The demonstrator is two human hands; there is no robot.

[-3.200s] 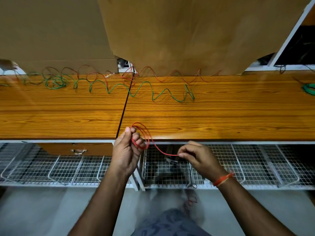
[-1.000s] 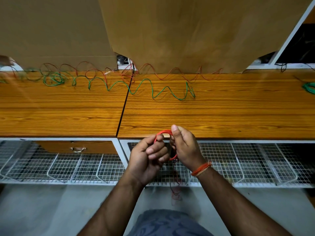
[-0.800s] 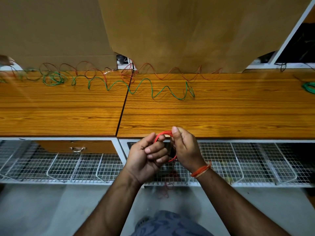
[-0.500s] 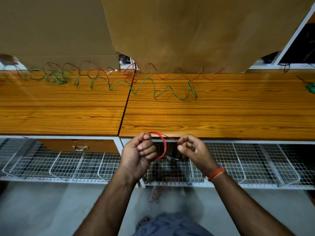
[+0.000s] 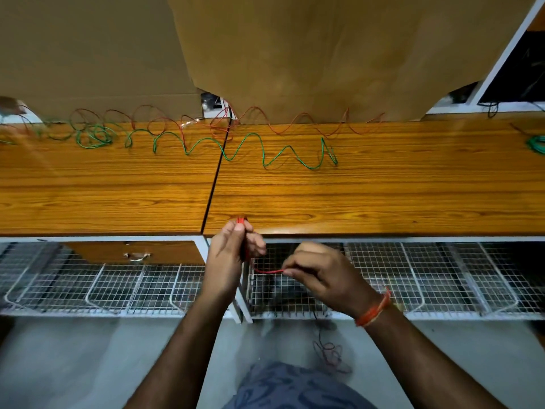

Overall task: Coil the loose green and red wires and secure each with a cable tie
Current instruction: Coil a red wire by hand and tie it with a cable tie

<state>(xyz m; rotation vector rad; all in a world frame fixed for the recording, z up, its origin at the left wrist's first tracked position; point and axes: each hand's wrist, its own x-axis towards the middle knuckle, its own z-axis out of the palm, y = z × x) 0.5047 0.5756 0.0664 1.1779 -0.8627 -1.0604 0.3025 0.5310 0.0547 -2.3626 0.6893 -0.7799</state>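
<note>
The left hand (image 5: 228, 258) grips a small red coil (image 5: 242, 231) edge-on, thumb and curled fingers closed round it, its top loop poking out above the fingertips. The right hand (image 5: 321, 274) sits just beside it, pinching a short run of the same red wire (image 5: 267, 271), which spans the gap between the two hands. The wire is thin and bright red. An orange thread band (image 5: 374, 308) circles the right wrist. Below the right hand, a loose tangle of wire (image 5: 328, 352) trails over the grey floor (image 5: 73, 364), too blurred to follow.

Both hands hover at the front edge of two wooden desktops (image 5: 368, 196), butted together along a dark seam just above the left hand. Under the desks run white wire-mesh baskets (image 5: 442, 276); to the left of the hands is one drawer with a metal handle (image 5: 137, 255).

Well beyond the hands, one loose green wire (image 5: 283, 154) snakes across both desktops, and one loose red wire (image 5: 303, 118) waves along the back edge. Two brown cardboard sheets (image 5: 324, 54) stand behind them. Far to the right lies one green coil (image 5: 537, 144), partly cut off.
</note>
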